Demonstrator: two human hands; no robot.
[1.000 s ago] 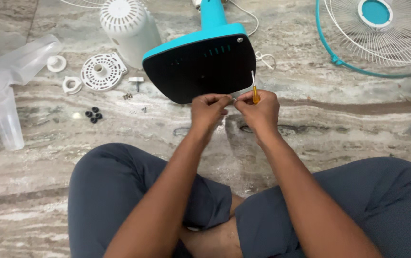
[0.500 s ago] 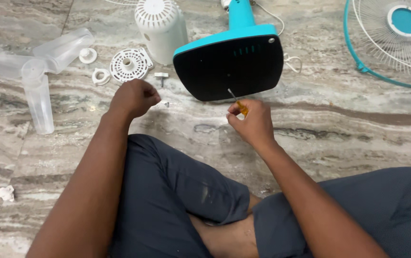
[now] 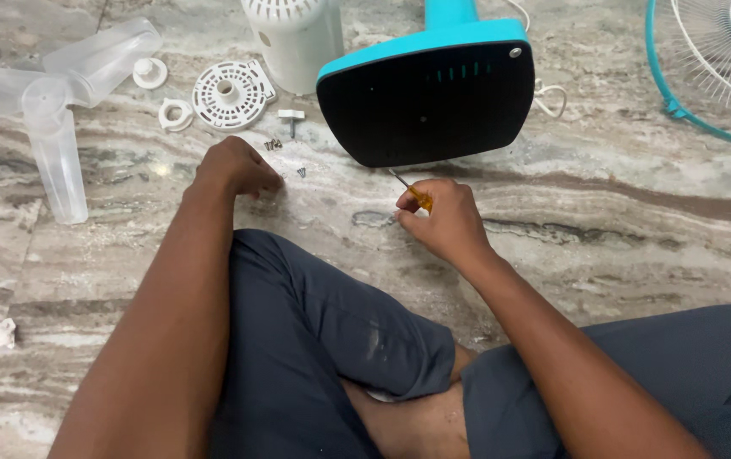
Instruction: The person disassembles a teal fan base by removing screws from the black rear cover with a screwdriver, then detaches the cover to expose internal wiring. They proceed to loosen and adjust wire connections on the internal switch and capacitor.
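Fan already stripped: clear blades (image 3: pixel 42 102), white round cover (image 3: pixel 231 92), motor housing (image 3: pixel 293 38), grille (image 3: pixel 714 59) spread on marble floor (image 3: pixel 637 221). Left hand (image 3: pixel 234 170) curled by loose screws (image 3: pixel 285 157), contents hidden. Right hand (image 3: pixel 442 221) pinching orange screwdriver (image 3: pixel 412 194) beside upturned base (image 3: pixel 429 98); base apparently in progress

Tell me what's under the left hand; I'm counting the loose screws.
The left hand rests knuckles-down on the marble floor. A few small screws lie beside it. Anything beneath its palm is covered.
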